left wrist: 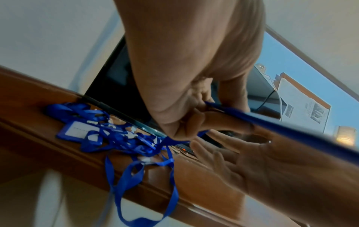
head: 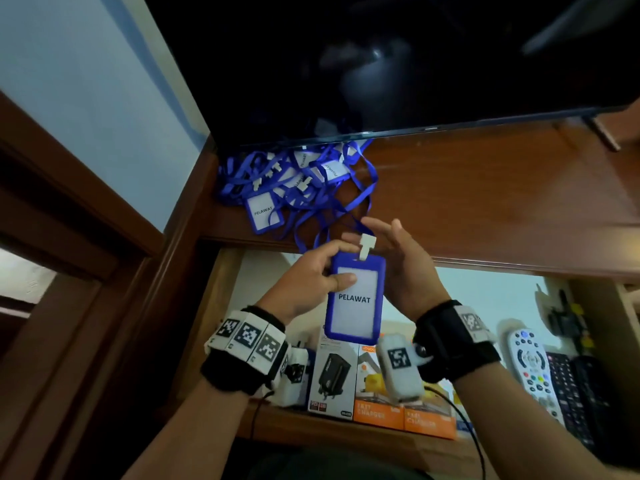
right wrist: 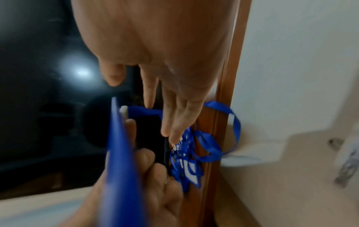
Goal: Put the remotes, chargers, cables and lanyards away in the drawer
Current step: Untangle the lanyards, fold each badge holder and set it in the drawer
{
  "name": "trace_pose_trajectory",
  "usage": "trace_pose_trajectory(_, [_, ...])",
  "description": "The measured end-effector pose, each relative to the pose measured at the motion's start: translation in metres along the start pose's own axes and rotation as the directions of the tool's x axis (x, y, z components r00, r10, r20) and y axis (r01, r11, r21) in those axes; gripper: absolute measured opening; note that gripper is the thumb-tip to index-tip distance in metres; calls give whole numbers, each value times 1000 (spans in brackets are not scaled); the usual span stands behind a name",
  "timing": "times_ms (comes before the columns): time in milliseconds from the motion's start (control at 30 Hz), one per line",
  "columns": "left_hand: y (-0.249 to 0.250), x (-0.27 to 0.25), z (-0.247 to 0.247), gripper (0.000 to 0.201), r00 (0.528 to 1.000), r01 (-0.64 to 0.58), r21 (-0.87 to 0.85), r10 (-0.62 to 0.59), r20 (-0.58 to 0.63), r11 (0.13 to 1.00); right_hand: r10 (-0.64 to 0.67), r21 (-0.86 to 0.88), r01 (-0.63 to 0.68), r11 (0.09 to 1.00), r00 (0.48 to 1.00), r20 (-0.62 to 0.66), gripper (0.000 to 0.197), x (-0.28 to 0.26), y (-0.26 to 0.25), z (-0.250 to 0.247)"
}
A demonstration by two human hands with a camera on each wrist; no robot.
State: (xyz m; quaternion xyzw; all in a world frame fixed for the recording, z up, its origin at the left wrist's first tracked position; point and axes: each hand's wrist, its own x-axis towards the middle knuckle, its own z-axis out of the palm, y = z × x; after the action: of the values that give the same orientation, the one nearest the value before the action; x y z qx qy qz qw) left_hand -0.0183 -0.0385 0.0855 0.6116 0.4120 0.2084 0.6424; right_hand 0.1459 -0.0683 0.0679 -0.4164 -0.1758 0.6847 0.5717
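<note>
Step in hand: we are lifting one lanyard out of the heap; the chargers and remotes already lie in the open drawer (head: 221, 327) below us.
Left hand: our left hand (head: 304, 289) pinches the blue badge holder (head: 355, 299) near its top, thumb on the front, fingers behind.
Right hand: our right hand (head: 405, 268) stands beside the holder with fingers straight and apart, holding nothing, close to the white clip (head: 367, 245).
Task's thing: the held badge hangs over the drawer, just off the front edge of the cabinet top (head: 485, 188); its blue strap (left wrist: 136, 176) trails back into the pile of lanyards (head: 294, 181) at the top's left back corner, under the TV (head: 346, 64).
Next move: we judge the strap must be gathered and freed of the tangle before the badge goes down.
Hard to make out: where the strap crosses the others; the drawer's near part is hidden by our wrists.
</note>
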Motion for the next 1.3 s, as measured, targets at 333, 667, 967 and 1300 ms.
trace_pose_trajectory(333, [-8, -13, -37, 36, 997, 56, 17, -55, -48, 998, -253, 275, 250, 929, 967, -22, 40, 30, -73, 8])
trace_pose_trajectory(667, [-18, -13, -67, 33, 942, 5, -134, -50, -331, 991, -336, -12, 366, 930, 840, -426, 19, 15, -107, -39])
trace_pose_trajectory(967, [-19, 0, -24, 34, 971, 42, -38, -49, -234, 998, -36, -371, -275, 887, 760, -649, 11, -21, -40, -62])
trace_pose_trajectory(1300, [-12, 7, 19, 34, 992, 62, 20, -64, 108, 998, -122, -577, 35, 816, 986, -112, 47, -28, -2, -25])
